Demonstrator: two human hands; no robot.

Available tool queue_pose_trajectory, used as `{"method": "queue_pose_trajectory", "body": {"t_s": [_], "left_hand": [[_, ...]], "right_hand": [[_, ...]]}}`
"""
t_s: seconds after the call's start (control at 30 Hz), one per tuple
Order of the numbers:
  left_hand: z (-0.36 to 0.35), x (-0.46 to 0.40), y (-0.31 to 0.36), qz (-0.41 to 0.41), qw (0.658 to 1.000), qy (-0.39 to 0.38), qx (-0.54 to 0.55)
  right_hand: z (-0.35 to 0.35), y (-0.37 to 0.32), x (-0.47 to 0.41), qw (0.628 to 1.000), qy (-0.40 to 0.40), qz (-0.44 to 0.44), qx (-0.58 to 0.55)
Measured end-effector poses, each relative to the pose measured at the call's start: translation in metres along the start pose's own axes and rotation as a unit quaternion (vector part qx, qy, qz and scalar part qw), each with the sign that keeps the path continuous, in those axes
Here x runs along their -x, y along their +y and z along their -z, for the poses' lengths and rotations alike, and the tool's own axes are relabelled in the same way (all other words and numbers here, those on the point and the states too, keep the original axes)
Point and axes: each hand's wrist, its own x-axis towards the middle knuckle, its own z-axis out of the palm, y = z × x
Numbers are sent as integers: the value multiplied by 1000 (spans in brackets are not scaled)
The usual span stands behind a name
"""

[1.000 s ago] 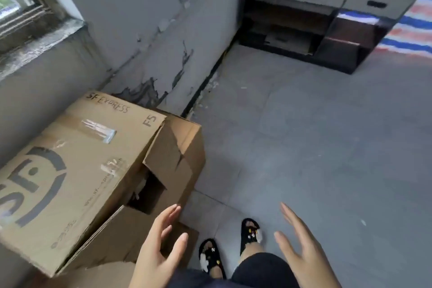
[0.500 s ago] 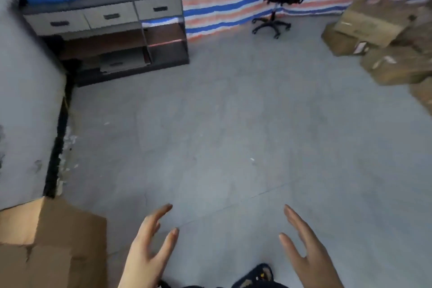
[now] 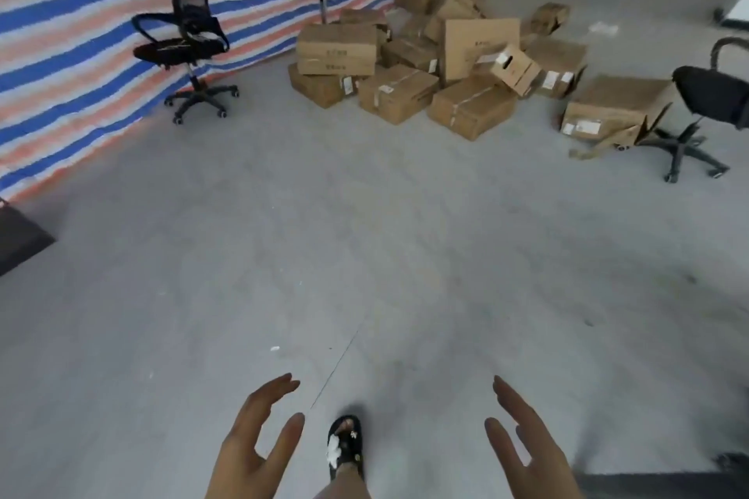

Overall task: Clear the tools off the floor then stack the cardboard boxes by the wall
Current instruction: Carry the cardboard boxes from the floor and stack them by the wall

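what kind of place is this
Probably a makeshift storeroom or a workspace mid-move: a heap of cardboard boxes on bare grey floor, a striped tarp as a wall, and a stray office chair.

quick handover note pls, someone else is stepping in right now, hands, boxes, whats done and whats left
Left hand and right hand: both open, holding nothing, out in front above the bare floor.
Cardboard boxes: a loose, untidy heap across the room by the striped tarp, one more box lying beside an office chair.
Done: no tools visible on the floor here.
Left: walk over, carry the boxes and stack them by the wall.
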Motion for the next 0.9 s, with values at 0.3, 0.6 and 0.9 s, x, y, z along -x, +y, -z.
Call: {"method": "queue_pose_trajectory", "body": {"t_s": [0.3,0.6,0.9], "left_hand": [[-115,-175,15,-35,996,-76,17],[-219,-384,78,-35,987,-136,81],[-315,-534,105,-3,984,-156,84]], "right_hand": [[38,10,-148,992,124,-15,-2],[95,-10,-336,982,187,-32,14],[127,2,-498,972,221,-75,18]]}}
